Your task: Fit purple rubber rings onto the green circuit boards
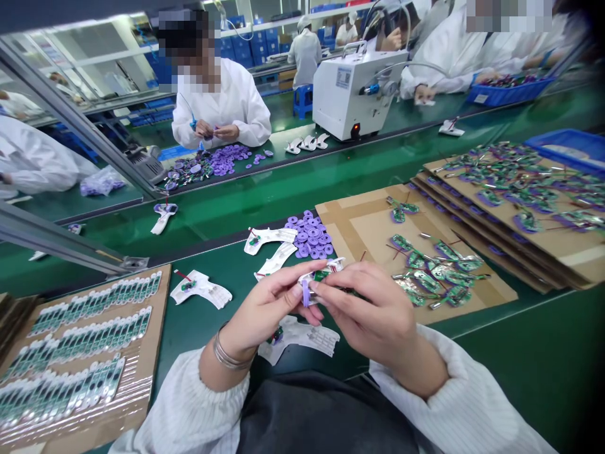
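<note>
My left hand and my right hand meet above the green table edge, both pinched round one small assembly: a white plastic piece with a green circuit board and a purple ring at its near end. A pile of purple rings lies just behind my hands. White plastic pieces lie to the left of that pile, another white piece further left, and one more white piece under my wrists.
A cardboard sheet with loose green boards lies to the right. Stacked cardboard sheets hold more boards. Rows of finished parts fill cardboard at left. Across the belt a person works beside a white machine.
</note>
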The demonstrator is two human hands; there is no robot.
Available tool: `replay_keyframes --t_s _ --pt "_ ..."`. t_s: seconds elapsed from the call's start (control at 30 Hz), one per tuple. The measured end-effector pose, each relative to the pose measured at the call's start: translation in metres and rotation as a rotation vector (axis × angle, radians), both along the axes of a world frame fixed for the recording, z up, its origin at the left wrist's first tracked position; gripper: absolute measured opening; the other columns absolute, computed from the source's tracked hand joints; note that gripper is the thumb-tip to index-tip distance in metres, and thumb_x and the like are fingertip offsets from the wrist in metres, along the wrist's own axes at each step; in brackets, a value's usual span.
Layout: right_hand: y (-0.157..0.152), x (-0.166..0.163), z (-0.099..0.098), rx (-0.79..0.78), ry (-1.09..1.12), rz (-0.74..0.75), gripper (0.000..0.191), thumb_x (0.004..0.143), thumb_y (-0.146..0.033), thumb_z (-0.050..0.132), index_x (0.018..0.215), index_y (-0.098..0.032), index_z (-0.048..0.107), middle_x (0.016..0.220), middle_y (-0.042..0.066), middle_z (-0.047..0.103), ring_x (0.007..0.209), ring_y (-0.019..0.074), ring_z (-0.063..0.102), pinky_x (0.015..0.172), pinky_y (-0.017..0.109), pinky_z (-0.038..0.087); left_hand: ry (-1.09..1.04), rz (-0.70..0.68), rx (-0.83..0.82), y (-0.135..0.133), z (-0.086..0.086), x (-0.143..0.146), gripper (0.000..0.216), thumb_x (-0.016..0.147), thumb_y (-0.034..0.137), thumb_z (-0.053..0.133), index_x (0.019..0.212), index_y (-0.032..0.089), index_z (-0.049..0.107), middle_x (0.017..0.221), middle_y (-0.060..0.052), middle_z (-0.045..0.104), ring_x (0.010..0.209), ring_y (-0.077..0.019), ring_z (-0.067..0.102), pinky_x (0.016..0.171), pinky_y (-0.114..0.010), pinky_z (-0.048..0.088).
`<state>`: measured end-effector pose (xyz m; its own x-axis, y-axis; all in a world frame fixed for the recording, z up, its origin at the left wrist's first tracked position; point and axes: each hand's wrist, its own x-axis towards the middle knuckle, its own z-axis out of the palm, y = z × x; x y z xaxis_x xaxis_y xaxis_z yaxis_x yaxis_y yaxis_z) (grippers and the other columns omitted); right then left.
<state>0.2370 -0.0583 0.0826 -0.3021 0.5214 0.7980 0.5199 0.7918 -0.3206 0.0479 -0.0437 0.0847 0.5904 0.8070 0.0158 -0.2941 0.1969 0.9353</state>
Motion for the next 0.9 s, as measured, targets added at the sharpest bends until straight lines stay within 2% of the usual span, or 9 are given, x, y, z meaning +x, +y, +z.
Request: replay_keyframes --t_s 0.3,0.47,0.57,0.7,0.8,0.9 --pt "0.000 0.001 -0.002 0.020 -0.008 -0.006 0.027 0.080 -0.005 0.069 0.103 -0.018 0.068 0.086 0.005 0.070 0.079 0.0184 0.059 0.068 0.035 0.049 -0.025 0.002 0.000 0.001 0.002 0.002 0.036 0.092 0.026 0.060 0.127 0.027 0.063 0.086 -0.004 0.070 0.075 -0.0129 0.069 0.071 -0.023 0.059" --pt "-0.001 0.000 -0.002 0.074 -0.078 -0.052 0.027 0.079 -0.009 0.070 0.106 -0.016 0.067 0.093 0.007 0.071 0.083 0.0209 0.059 0.071 0.038 0.050 -0.027 0.027 0.002 -0.001 0.000 0.004 0.034 0.092 0.025 0.059 0.125 0.026 0.064 0.083 -0.004 0.069 0.073 -0.0128 0.068 0.069 -0.023 0.059" --pt "0.001 -0.001 -0.004 0.104 -0.127 -0.074 0.026 0.079 -0.012 0.071 0.104 -0.014 0.067 0.097 0.008 0.070 0.086 0.0224 0.060 0.073 0.039 0.051 -0.025 0.056 -0.001 -0.003 -0.003 0.005 0.033 0.094 0.027 0.055 0.126 0.026 0.063 0.089 -0.005 0.069 0.075 -0.0136 0.068 0.070 -0.025 0.059" --pt "0.002 -0.004 -0.008 0.073 -0.158 -0.120 0.026 0.079 -0.013 0.071 0.105 -0.017 0.067 0.094 0.006 0.068 0.084 0.0215 0.058 0.072 0.039 0.051 0.041 0.083 0.043 -0.004 -0.006 0.006 0.036 0.095 0.030 0.053 0.130 0.024 0.058 0.098 -0.007 0.068 0.076 -0.0146 0.067 0.071 -0.029 0.059" --pt "0.002 -0.007 -0.008 0.042 -0.120 -0.207 0.021 0.080 -0.015 0.071 0.100 -0.021 0.066 0.093 0.006 0.063 0.086 0.0218 0.057 0.075 0.040 0.051 0.114 0.120 0.111 -0.004 -0.009 0.005 0.035 0.094 0.028 0.054 0.129 0.023 0.058 0.099 -0.007 0.067 0.073 -0.0133 0.066 0.067 -0.027 0.058" --pt "0.000 -0.007 -0.005 -0.060 -0.004 -0.286 0.028 0.079 -0.025 0.074 0.102 -0.020 0.061 0.111 0.013 0.056 0.104 0.0270 0.057 0.084 0.043 0.051 0.165 0.140 0.190 -0.006 -0.013 0.004 0.034 0.095 0.026 0.052 0.129 0.022 0.057 0.098 -0.006 0.067 0.071 -0.0125 0.066 0.066 -0.025 0.058"
